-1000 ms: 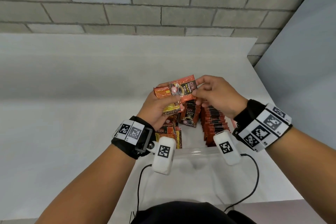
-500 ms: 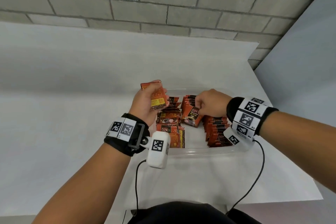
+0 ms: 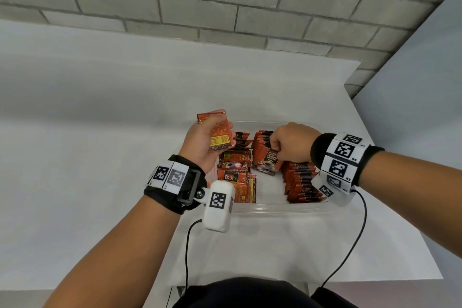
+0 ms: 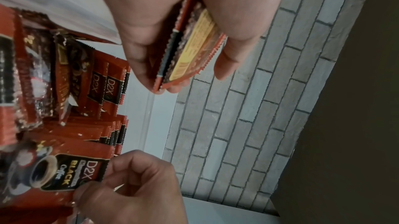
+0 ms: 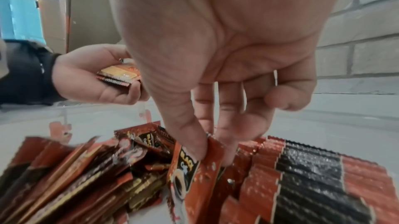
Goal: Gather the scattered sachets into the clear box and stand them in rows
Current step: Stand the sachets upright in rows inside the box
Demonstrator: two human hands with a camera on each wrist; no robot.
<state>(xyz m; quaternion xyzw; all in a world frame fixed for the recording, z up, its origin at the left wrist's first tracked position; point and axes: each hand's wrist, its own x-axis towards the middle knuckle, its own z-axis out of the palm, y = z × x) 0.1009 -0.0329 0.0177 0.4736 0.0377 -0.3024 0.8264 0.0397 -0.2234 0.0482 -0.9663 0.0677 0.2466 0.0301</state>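
Observation:
The clear box (image 3: pixel 275 208) sits on the white table, filled with orange-and-black coffee sachets. A row of standing sachets (image 3: pixel 301 181) fills its right side (image 5: pixel 313 176); looser sachets (image 3: pixel 235 165) lie on the left (image 5: pixel 64 176). My left hand (image 3: pixel 207 137) hovers over the box's far left corner and grips a small stack of sachets (image 3: pixel 217 132) (image 4: pixel 190 46) (image 5: pixel 118 75). My right hand (image 3: pixel 290 144) reaches down into the middle of the box and pinches the top of one sachet (image 3: pixel 267 161) (image 5: pixel 194 168) (image 4: pixel 64 173) between thumb and fingers.
The white table (image 3: pixel 100 132) runs wide to the left and ends at a brick wall (image 3: pixel 225 2) behind. Its right edge lies close to the box, beside a grey panel (image 3: pixel 412 82). Black cables (image 3: pixel 350 245) hang from both wrist cameras over the near table edge.
A second ago both hands held sachets together above the box. The right hand has since taken one sachet down into the box's middle; the left hand has stayed up with the remaining stack.

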